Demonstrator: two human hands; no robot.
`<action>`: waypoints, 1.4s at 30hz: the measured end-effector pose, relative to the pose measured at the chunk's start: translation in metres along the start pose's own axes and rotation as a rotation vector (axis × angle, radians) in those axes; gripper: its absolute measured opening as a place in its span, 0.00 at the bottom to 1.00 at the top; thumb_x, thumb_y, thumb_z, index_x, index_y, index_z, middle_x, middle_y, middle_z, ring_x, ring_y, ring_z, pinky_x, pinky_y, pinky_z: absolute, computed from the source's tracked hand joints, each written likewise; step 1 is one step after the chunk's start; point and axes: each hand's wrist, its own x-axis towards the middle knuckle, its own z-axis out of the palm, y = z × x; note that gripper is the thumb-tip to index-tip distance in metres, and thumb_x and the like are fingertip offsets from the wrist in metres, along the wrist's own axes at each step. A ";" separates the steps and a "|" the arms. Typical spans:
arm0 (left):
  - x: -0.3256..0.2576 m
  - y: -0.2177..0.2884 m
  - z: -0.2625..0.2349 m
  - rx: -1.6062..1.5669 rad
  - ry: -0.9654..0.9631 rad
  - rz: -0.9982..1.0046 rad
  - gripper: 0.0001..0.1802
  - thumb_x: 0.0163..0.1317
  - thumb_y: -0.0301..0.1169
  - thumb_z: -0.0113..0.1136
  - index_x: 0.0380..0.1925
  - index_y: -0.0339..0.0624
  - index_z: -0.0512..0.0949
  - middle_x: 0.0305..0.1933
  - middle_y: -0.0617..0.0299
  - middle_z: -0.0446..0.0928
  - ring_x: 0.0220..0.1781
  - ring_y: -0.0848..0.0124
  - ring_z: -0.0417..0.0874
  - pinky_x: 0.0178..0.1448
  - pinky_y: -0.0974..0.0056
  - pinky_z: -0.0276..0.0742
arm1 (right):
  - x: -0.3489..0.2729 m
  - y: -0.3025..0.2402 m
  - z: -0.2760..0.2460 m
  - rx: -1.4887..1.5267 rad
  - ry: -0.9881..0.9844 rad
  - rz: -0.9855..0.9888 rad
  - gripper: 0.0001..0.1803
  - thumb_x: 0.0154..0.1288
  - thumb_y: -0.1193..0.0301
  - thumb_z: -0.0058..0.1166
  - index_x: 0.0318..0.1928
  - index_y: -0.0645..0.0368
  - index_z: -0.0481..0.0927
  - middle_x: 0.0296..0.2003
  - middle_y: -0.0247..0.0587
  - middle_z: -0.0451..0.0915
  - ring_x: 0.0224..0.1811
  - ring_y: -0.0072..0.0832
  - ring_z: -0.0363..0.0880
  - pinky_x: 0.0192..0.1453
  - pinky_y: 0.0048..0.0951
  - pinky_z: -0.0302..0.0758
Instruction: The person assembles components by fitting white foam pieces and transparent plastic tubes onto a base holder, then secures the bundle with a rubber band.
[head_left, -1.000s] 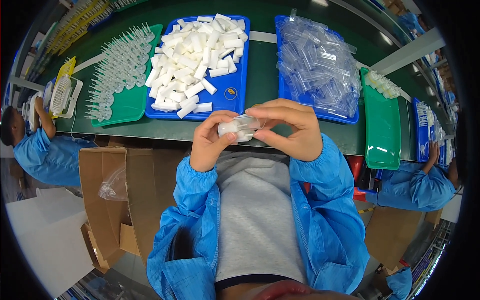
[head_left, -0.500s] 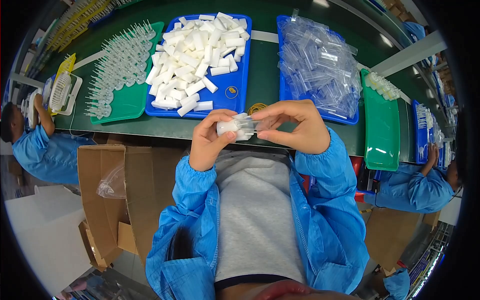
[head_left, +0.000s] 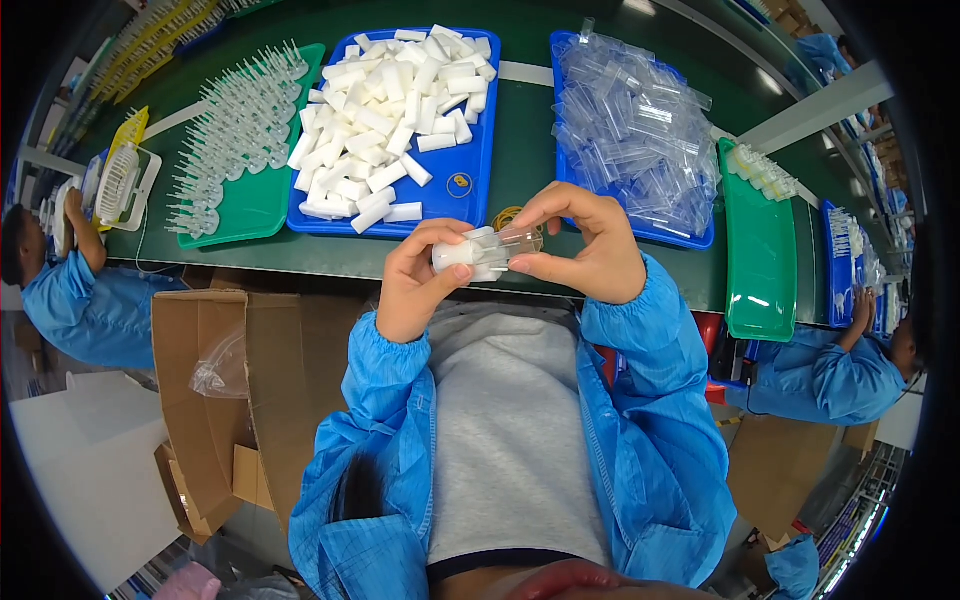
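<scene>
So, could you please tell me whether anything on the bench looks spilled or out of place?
Only small things: a yellow rubber band lies loose on the green belt between the two blue trays, and one clear tube pokes over the right tray's far rim. Nothing looks spilled.

Single head-mounted fisheye view, looking steeply down from close above the hands (head_left: 520, 262) onto the green surface (head_left: 525, 160); edges curve outward.

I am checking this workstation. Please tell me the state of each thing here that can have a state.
left hand: holds white cylinders
right hand: holds clear tube
white cylinders: meeting the tube's end
clear tube: lying sideways
left blue tray: heaped with white cylinders
right blue tray: heaped with clear tubes
cardboard box: open
</scene>
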 end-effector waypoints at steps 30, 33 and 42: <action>-0.003 -0.022 -0.018 0.292 0.064 0.175 0.12 0.59 0.33 0.59 0.40 0.41 0.73 0.51 0.53 0.72 0.49 0.65 0.74 0.49 0.64 0.70 | -0.011 0.019 0.006 0.044 0.073 -0.112 0.14 0.46 0.73 0.71 0.35 0.59 0.81 0.32 0.39 0.79 0.35 0.27 0.79 0.37 0.24 0.74; -0.004 -0.023 -0.014 0.330 0.061 0.205 0.10 0.63 0.34 0.55 0.41 0.44 0.71 0.53 0.55 0.70 0.43 0.70 0.76 0.31 0.73 0.73 | -0.017 0.020 0.012 0.158 0.108 -0.075 0.13 0.46 0.74 0.71 0.34 0.59 0.81 0.32 0.37 0.79 0.35 0.26 0.79 0.37 0.24 0.73; 0.002 0.005 -0.002 0.347 0.024 0.023 0.08 0.57 0.28 0.59 0.32 0.40 0.71 0.46 0.55 0.70 0.44 0.69 0.73 0.48 0.65 0.71 | -0.020 0.023 0.007 0.096 0.061 -0.103 0.12 0.48 0.73 0.69 0.34 0.59 0.80 0.32 0.37 0.79 0.33 0.24 0.78 0.35 0.22 0.73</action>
